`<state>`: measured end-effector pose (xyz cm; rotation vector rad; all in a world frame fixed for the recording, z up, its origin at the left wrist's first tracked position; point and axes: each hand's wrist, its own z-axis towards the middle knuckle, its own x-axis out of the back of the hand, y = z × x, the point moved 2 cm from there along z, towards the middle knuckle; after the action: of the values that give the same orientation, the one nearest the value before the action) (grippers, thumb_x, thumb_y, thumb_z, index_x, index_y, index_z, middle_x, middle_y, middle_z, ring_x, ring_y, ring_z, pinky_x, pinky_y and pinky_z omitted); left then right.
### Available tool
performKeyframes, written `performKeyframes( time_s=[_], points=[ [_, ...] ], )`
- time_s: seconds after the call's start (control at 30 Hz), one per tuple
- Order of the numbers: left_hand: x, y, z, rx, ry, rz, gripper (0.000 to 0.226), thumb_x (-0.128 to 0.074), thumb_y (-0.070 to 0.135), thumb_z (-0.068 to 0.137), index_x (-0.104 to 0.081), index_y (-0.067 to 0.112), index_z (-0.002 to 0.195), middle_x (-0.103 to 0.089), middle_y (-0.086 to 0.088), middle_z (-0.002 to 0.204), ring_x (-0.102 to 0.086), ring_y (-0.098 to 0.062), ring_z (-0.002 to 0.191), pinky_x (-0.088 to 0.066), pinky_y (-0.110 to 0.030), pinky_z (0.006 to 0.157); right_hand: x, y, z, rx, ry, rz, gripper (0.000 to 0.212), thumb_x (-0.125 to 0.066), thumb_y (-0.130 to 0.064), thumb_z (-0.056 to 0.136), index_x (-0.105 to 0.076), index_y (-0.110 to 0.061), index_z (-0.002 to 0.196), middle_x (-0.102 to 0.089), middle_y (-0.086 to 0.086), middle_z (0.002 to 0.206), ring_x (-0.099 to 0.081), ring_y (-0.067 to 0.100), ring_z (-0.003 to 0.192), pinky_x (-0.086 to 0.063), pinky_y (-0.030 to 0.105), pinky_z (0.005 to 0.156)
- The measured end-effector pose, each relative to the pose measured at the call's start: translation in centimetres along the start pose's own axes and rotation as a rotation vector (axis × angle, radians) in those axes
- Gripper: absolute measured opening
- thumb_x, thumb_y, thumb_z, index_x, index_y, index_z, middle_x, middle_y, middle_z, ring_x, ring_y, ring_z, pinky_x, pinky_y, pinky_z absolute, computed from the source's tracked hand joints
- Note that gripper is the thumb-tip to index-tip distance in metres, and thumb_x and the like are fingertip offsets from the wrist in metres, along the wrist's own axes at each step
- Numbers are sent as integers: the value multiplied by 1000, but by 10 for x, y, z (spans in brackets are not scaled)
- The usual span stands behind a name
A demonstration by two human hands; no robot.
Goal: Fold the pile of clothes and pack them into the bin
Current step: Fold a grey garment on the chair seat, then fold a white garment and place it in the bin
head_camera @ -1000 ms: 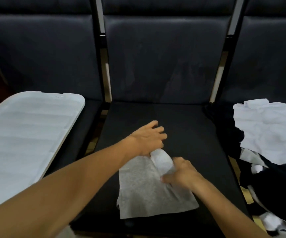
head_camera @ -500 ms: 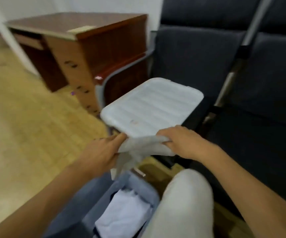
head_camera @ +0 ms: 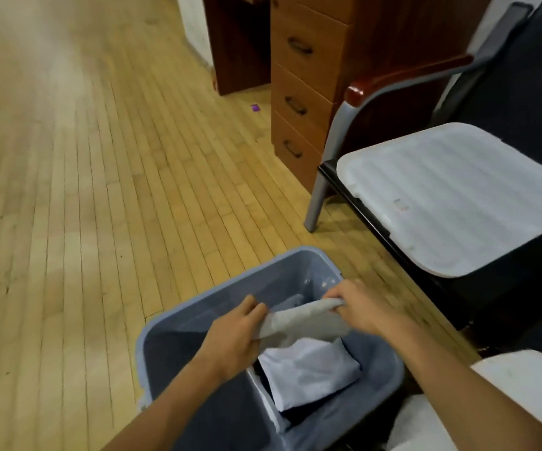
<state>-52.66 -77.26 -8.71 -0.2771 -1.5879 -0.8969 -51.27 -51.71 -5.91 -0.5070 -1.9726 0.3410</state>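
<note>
A folded grey cloth (head_camera: pixel 305 322) hangs stretched between my two hands just above the blue-grey bin (head_camera: pixel 217 296) on the floor. My left hand (head_camera: pixel 235 336) grips the cloth's left end and my right hand (head_camera: pixel 359 309) grips its right end. Inside the bin lies a folded white garment (head_camera: pixel 312 372) on top of darker clothes. The pile of unfolded clothes is out of view.
The bin's white lid (head_camera: pixel 458 196) rests on the seat of a dark chair (head_camera: pixel 523 92) at the right. A wooden drawer unit (head_camera: pixel 308 83) stands behind it. Wooden floor (head_camera: pixel 84 190) spreads to the left. My knee in light trousers (head_camera: pixel 490 402) is at the lower right.
I lifted the folded grey cloth off the middle chair seat, turned left and carried it with both hands down over the bin.
</note>
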Motion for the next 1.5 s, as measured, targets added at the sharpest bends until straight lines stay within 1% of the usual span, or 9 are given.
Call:
performKeyframes(
  time_s=[0.1,0.2,0.33,0.5,0.7,0.83,1.07,1.3,1.5],
  points=[
    [-30,7,-4,-44,-7,42,38,-70,17,64,-52,22,97,-50,4,90,-52,-19,65,-37,-27,48,-10,11,-9,-47,-55,-142,34,-43,1,80,-69,-19,89,-63,8,88,-61,30,84,-45,37,65],
    [-78,12,-25,-95,-257,63,52,-71,25,65,-47,26,112,-46,7,107,-57,-20,86,-45,-28,68,-29,29,-23,-147,-387,-394,29,-56,-11,90,-63,-24,115,-60,7,125,-60,28,107,-48,34,91],
    [-107,14,-50,-39,-533,-48,57,-57,28,88,-33,32,140,-40,7,141,-43,-17,126,-35,-32,100,-36,48,-34,-303,-683,-482,44,-62,-28,94,-56,-7,131,-64,11,113,-62,24,91,-49,31,83],
    [-79,30,-17,-33,-314,-219,32,-50,30,97,-47,29,129,-50,9,126,-52,-12,109,-43,-27,92,0,42,-34,-241,-286,-223,30,-52,-35,98,-64,-15,117,-63,7,122,-62,26,108,-52,35,90],
    [-13,125,89,-238,-57,-386,11,-49,32,99,-54,28,108,-53,14,99,-53,-1,90,-44,-20,79,70,49,-88,-49,242,191,38,-50,-48,96,-51,-20,70,-54,-4,65,-54,12,65,-47,36,66],
    [14,230,143,-401,-17,-426,21,-43,41,99,-53,24,107,-53,10,93,-54,-9,82,-43,-19,68,112,98,-163,-83,512,326,51,-39,-63,91,-60,-17,82,-64,3,73,-61,13,68,-54,46,71],
    [-41,454,180,-741,-165,-435,14,-56,29,95,-58,23,108,-58,9,88,-59,-11,78,-45,-17,70,106,259,-364,-473,873,521,35,-44,-51,99,-68,-27,89,-70,-10,83,-67,0,80,-58,38,79],
    [-164,656,125,-1024,-524,-428,15,-56,33,97,-50,39,110,-55,16,92,-58,-6,85,-48,-18,70,37,373,-547,-1000,1120,450,38,-43,-51,99,-58,-24,78,-67,-4,72,-65,14,73,-56,43,70],
    [-249,791,64,-1284,-557,-339,21,-51,36,98,-47,34,119,-47,18,105,-50,-3,92,-49,-31,79,-19,397,-629,-1340,1037,488,17,-51,-45,96,-60,-31,94,-66,-9,89,-65,18,86,-53,35,71]
  ],
)
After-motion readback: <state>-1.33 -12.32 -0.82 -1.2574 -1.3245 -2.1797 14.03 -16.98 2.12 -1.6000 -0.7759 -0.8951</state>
